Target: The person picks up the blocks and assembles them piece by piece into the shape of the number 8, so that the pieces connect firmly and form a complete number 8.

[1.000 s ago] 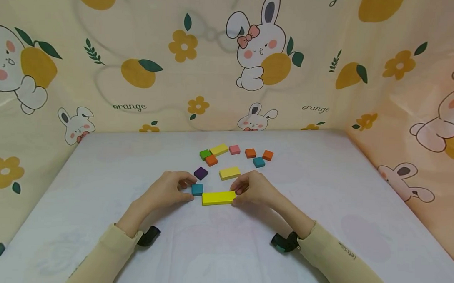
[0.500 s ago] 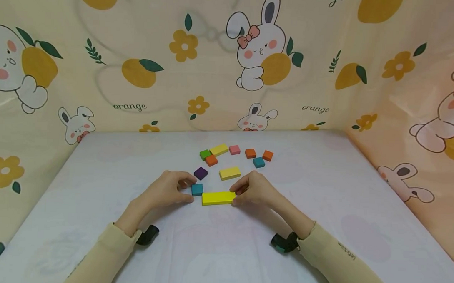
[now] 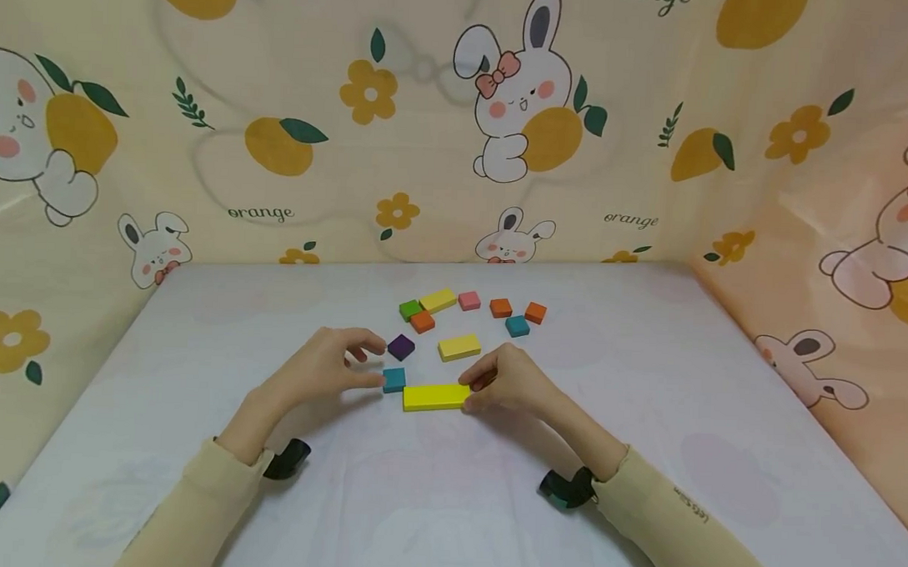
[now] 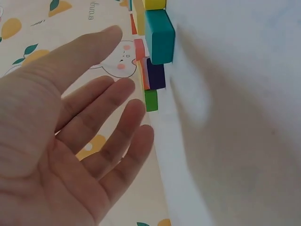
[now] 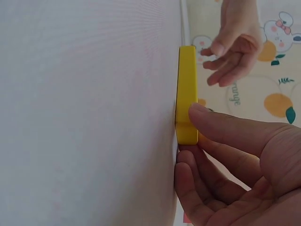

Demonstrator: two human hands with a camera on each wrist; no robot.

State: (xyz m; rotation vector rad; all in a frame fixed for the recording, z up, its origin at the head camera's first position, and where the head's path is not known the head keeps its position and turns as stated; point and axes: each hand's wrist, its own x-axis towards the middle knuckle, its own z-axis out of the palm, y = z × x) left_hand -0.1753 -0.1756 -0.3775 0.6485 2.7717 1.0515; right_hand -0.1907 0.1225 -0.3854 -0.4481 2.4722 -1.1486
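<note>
A long bright yellow block [image 3: 436, 397] lies flat on the white table. My right hand [image 3: 506, 380] pinches its right end between thumb and fingers, as the right wrist view also shows on the yellow block [image 5: 187, 89]. A small teal block [image 3: 394, 380] sits at the yellow block's left end, slightly farther back. My left hand [image 3: 327, 362] hovers just left of the teal block, fingers spread and holding nothing. In the left wrist view the teal block [image 4: 160, 37] stands apart from the fingers [image 4: 136, 141]. A dark purple block [image 3: 402, 347] lies near the left fingertips.
Behind the hands lies a paler yellow block [image 3: 459, 347]. Farther back are a green block [image 3: 410, 309], another yellow block [image 3: 438, 300], a pink block [image 3: 469, 300], several orange blocks [image 3: 501, 307] and a second teal block [image 3: 518, 326]. A printed cloth [image 3: 316, 145] hangs behind the table.
My left hand has let go of the small teal block, lifting and drawing back a little to the left. The right hand keeps its hold on the yellow block.
</note>
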